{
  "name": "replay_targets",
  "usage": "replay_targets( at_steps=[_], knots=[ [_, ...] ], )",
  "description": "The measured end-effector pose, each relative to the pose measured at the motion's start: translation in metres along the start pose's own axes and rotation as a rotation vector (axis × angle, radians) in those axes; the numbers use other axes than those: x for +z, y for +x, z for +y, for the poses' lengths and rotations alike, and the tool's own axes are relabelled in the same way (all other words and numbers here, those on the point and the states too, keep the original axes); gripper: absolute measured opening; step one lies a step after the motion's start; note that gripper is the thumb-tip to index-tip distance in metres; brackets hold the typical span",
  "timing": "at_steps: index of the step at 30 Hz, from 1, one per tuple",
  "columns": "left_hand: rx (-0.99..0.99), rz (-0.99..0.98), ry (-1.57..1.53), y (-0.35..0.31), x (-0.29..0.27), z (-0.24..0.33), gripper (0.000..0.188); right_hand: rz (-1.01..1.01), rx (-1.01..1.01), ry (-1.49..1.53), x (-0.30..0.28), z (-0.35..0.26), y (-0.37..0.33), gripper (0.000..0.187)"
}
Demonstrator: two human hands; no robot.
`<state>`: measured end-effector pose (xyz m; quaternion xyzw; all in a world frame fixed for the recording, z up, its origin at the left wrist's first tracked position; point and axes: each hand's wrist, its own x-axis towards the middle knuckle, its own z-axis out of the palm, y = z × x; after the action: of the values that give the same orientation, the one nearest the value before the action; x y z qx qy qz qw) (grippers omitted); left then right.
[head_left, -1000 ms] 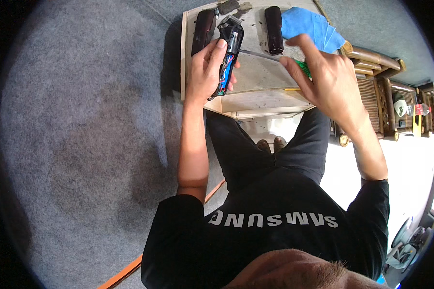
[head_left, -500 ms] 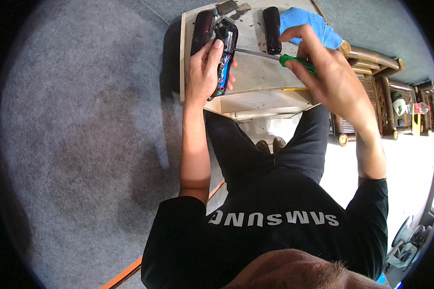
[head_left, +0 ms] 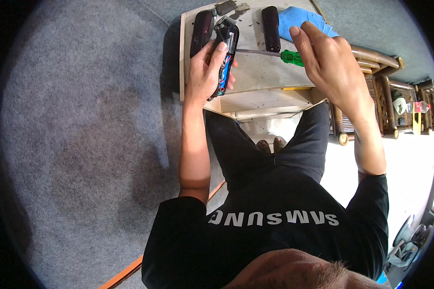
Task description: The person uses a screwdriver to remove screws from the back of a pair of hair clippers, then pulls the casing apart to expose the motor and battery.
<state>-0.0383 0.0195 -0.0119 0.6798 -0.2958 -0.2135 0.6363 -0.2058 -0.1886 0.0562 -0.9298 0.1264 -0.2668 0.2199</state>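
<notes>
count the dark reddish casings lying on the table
2: the left casing on the table near the left hand, the right casing beside the blue cloth. The cloth could hide more.

I see a clipper over the table.
Left cover on the clipper's left, right cover on its right, just beside the cloth; a chair right of the table.

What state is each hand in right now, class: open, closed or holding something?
Left hand: closed, holding the opened hair clipper.
Right hand: at the green-handled screwdriver, thumb raised; hidden fingers' grip cannot be told.
</notes>
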Motion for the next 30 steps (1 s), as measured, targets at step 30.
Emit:
replay_targets(
  at_steps=[30],
  knots=[
    [-0.029,0.019,-0.126,0.002,-0.004,-0.003,0.044,0.102,-0.489,0.074,-0.005,0.0,-0.015,0.025]
  ],
)
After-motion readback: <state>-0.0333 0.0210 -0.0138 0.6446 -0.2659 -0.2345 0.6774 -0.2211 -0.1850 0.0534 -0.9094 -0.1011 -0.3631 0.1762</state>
